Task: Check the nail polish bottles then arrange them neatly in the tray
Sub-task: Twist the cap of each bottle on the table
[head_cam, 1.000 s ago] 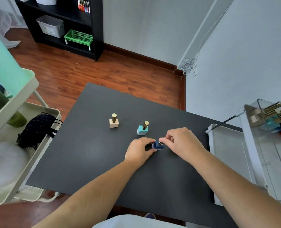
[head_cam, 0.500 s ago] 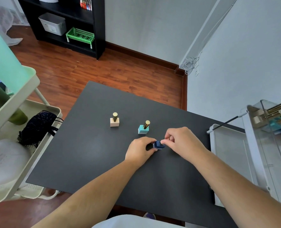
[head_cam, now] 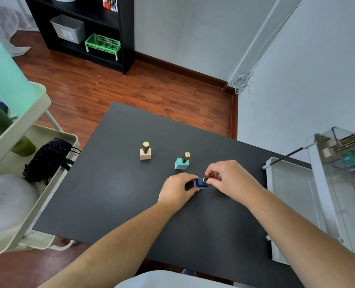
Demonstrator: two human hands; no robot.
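A dark blue nail polish bottle sits low over the black table, tilted. My left hand grips its square body. My right hand pinches its gold cap between thumb and fingers. Two more bottles stand upright further back: a beige one and a turquoise one, both with gold caps. A clear tray at the far right holds several more bottles lying with their gold caps visible.
A white shallow tray lies at the table's right edge, with a thin black rod above it. A cream trolley with a dark bag stands on the left. A black shelf unit is across the wooden floor.
My right hand has opened a little around the cap, so the gold cap now shows. The blue bottle stays between both hands. The view has shifted slightly.
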